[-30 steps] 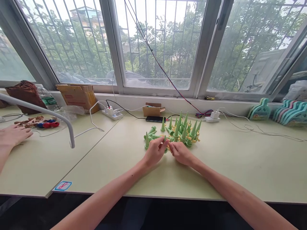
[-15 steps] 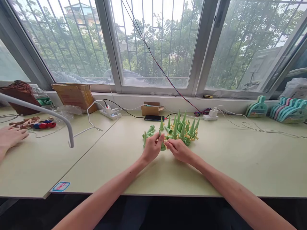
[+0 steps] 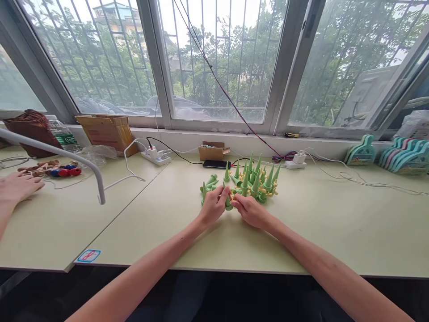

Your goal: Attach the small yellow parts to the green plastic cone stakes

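Note:
My left hand (image 3: 214, 206) is closed round a green plant-watering spike (image 3: 228, 205), whose round base shows below the fingers. Fingertips of my right hand (image 3: 250, 209) are pinched together close beside that spike; what they hold is too small and covered to make out. Just beyond both hands stands a cluster of similar green spikes (image 3: 255, 184), many point up, with small pale-yellow valve pieces (image 3: 275, 192) at their sides. A few more green spikes (image 3: 212, 180) lie on their sides behind my left hand.
A phone (image 3: 216, 164) and a small open carton (image 3: 213, 152) are behind the spikes. Power strips (image 3: 156, 156) with cables line the sill. Another person's hand (image 3: 22, 185) rests at the left, beyond a white lamp arm (image 3: 97, 176). Teal hangers (image 3: 407, 156) stand far right.
The view has shifted slightly. Both hands keep nearly the same place and grip, with the right fingers turned a little at the spike.

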`<state>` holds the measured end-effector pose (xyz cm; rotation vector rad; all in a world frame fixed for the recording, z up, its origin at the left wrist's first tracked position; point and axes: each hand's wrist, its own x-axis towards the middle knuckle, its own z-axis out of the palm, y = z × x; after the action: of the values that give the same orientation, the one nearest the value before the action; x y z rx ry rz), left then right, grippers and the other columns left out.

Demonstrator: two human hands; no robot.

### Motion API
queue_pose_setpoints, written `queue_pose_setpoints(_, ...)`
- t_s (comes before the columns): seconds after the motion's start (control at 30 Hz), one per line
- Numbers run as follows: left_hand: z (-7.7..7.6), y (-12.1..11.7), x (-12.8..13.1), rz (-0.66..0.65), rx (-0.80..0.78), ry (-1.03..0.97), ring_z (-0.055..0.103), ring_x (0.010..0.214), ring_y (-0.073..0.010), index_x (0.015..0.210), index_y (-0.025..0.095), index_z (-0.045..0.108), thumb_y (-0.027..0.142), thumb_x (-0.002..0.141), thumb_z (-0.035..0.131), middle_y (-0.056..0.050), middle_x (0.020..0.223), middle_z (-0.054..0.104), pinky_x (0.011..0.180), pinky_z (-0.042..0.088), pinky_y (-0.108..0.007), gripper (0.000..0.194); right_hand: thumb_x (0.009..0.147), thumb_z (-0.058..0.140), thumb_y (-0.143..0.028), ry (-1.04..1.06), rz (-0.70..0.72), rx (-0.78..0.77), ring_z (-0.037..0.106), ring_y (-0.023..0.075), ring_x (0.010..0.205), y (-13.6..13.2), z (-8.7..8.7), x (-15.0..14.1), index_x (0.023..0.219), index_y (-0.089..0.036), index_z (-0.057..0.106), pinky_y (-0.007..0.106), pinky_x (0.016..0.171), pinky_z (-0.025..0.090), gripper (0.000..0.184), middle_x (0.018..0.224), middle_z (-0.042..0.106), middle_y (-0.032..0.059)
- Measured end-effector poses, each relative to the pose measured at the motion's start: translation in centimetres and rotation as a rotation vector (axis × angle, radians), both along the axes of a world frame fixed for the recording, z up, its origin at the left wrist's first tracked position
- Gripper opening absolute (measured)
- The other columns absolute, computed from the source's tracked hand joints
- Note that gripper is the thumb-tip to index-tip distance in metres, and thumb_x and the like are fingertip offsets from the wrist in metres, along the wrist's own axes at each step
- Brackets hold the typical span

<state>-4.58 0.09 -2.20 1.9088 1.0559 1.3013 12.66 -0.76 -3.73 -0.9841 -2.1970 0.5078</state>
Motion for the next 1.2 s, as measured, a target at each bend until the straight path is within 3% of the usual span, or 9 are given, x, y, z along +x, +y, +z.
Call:
queue_pose_setpoints(0.17,0.2,-0.6,0.2,-0.050,0.026,0.065,0.038,0.040,-0.0082,0.079,0.018,0.053,0.046,0.098,0.035,0.006,0.046,0.043,0.044,0.034,-0.024,0.038,0.101,0.028,-0.042,0.023,-0.062,0.001,0.034,0.0109,0.054,0.3,-0.2,0.0,0.070,-0.020,0.041,0.026,0.053,0.028,0.040,0.060,0.042,-0.0023)
queue_pose_setpoints(0.37,0.2,-1.0,0.3,-0.103,0.081,0.153,0.036,0.043,-0.0072,0.077,0.018,0.046,0.042,0.099,0.035,0.006,0.050,0.040,0.046,0.032,-0.022,0.034,0.101,0.025,-0.046,0.055,-0.128,0.001,0.030,0.0097,0.050,0.3,0.0,-0.2,0.059,-0.019,0.031,0.026,0.052,0.024,0.049,0.054,0.035,-0.0029)
queue_pose_setpoints(0.6,0.0,-0.8,0.2,-0.143,0.140,0.219,0.043,0.052,-0.0077,0.083,0.017,0.048,0.039,0.096,0.042,0.000,0.070,0.056,0.052,0.037,-0.022,0.026,0.099,0.027,-0.045,0.066,-0.162,-0.012,0.026,0.0088,0.047,0.6,-0.4,-0.1,0.056,-0.020,0.026,0.026,0.050,0.021,0.050,0.050,0.027,-0.0037)
queue_pose_setpoints(0.7,0.0,-0.7,0.2,-0.134,0.124,0.220,0.044,0.053,-0.0083,0.087,0.017,0.050,0.038,0.096,0.043,0.000,0.070,0.055,0.053,0.038,-0.023,0.024,0.099,0.028,-0.045,0.081,-0.175,-0.003,0.029,0.0089,0.048,0.7,-0.4,-0.2,0.055,-0.019,0.029,0.026,0.050,0.022,0.051,0.050,0.031,-0.0036)
queue_pose_setpoints(0.9,0.1,-0.3,0.3,-0.052,0.080,0.134,0.039,0.050,-0.0066,0.090,0.017,0.052,0.035,0.094,0.046,0.000,0.075,0.057,0.048,0.035,-0.022,0.019,0.097,0.038,-0.045,0.100,-0.216,0.026,0.036,0.0099,0.051,0.4,0.3,-0.3,0.064,-0.019,0.042,0.024,0.052,0.027,0.042,0.055,0.045,-0.0033)
queue_pose_setpoints(1.03,0.1,-0.1,0.1,-0.021,0.029,0.073,0.043,0.052,-0.0075,0.090,0.017,0.054,0.036,0.093,0.047,0.000,0.075,0.056,0.048,0.037,-0.022,0.020,0.096,0.045,-0.041,0.101,-0.135,0.046,0.039,0.0097,0.052,0.2,0.7,0.0,0.075,-0.019,0.048,0.023,0.054,0.030,0.031,0.062,0.053,-0.0025)
queue_pose_setpoints(1.2,0.2,-0.1,0.0,-0.029,0.000,0.068,0.040,0.052,-0.0073,0.089,0.018,0.054,0.037,0.092,0.048,0.001,0.074,0.054,0.046,0.035,-0.022,0.020,0.096,0.043,-0.034,0.085,-0.060,0.056,0.037,0.0103,0.054,0.4,0.4,0.2,0.076,-0.019,0.046,0.023,0.055,0.031,0.025,0.064,0.050,-0.0026)
